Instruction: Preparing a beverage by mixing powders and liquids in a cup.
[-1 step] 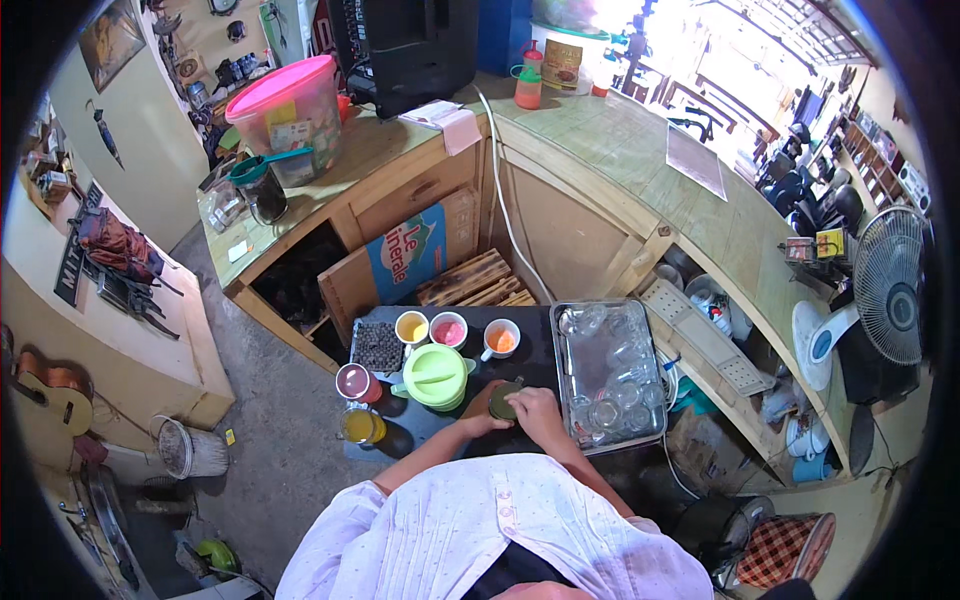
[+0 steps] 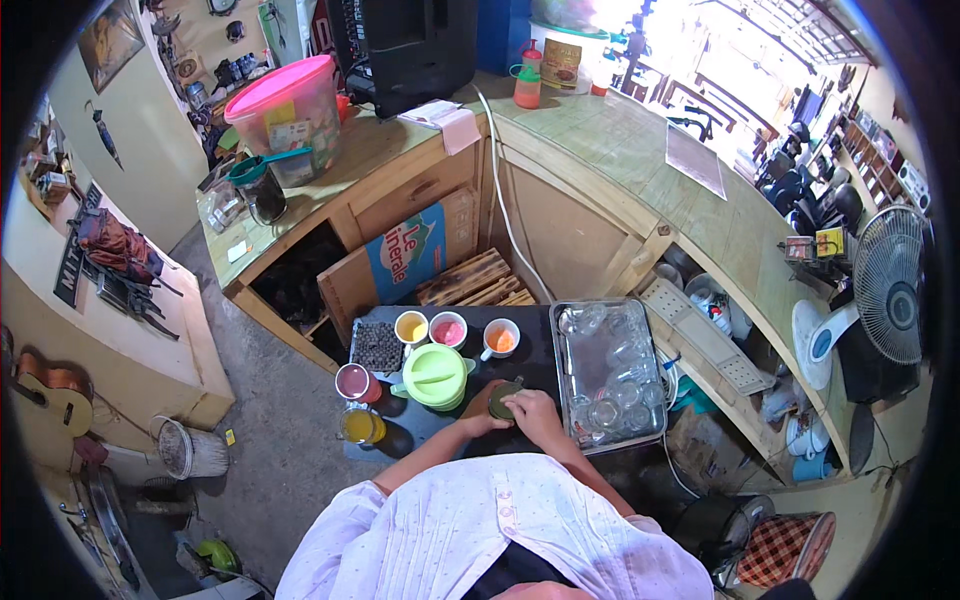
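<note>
At the near edge of a dark low table (image 2: 537, 345), both of the person's hands meet at a small round vessel (image 2: 499, 404). Its top face is dark green; cannot tell whether this is contents or a cover. Vessel position: between a lidded pale green pitcher (image 2: 436, 378) and a metal tray (image 2: 588, 358). Left hand (image 2: 478, 416): curved around the left side of the vessel, gripping it. Right hand (image 2: 536, 417): fingers bent together and touching the vessel's right side near the rim; cannot tell whether they pinch a smaller item. Tray: holds a group of clear glassware (image 2: 625, 395), some pieces touching. Beyond the pitcher, from left: a box of dark round pieces (image 2: 377, 349), a white mug with yellow contents (image 2: 411, 327), a white mug with pink contents (image 2: 448, 330), and, set apart to the right, a white mug with orange contents (image 2: 501, 339). Left of the pitcher: a cup of reddish liquid (image 2: 356, 384); nearer the person, a glass mug of yellow liquid (image 2: 363, 427). Past the table, a cardboard piece with a blue panel (image 2: 440, 235) leans under a wooden counter (image 2: 590, 135), beside stacked wooden slats (image 2: 474, 282).
</note>
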`<state>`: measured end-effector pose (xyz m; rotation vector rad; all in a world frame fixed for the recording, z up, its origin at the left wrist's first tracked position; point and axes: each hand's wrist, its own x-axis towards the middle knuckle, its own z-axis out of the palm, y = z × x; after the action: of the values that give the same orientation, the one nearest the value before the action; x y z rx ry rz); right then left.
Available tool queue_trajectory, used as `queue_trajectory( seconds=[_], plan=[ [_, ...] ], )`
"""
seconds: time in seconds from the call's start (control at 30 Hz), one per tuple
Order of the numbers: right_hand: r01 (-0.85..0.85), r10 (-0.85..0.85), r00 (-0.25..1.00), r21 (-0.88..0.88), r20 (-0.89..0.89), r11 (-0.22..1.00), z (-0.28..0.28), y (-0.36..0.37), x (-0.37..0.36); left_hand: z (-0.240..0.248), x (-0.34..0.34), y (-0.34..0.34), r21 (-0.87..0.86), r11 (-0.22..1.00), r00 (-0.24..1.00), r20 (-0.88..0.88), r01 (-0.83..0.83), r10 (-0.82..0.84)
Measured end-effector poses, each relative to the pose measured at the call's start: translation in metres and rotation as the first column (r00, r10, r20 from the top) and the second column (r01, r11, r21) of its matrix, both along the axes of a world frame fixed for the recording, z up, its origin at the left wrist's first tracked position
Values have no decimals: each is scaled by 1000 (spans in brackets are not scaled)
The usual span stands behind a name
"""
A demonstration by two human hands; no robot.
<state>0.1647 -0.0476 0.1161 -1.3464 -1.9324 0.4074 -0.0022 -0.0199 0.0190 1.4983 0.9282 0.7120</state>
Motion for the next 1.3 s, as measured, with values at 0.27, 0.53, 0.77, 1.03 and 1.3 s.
queue_trajectory(
  seconds=[0.27,0.53,0.77,1.03,1.3],
  plan=[
    [-80,77,997,-166,-28,983,-8,0,5,5,2,2,-61,998,998,52,33,-30],
    [0,1,1000,63,-17,998,-5,4,2,3,2,1,-41,999,1000,19,12,-11],
    [-6,5,999,-25,-45,1000,-3,4,1,-3,2,1,-65,998,999,32,-6,8],
    [29,-29,1000,-39,-6,999,10,9,7,5,1,1,-77,997,997,-77,-14,8],
    [-25,26,999,-14,33,1000,9,13,12,3,5,1,-75,997,999,-8,-33,32]
  ],
)
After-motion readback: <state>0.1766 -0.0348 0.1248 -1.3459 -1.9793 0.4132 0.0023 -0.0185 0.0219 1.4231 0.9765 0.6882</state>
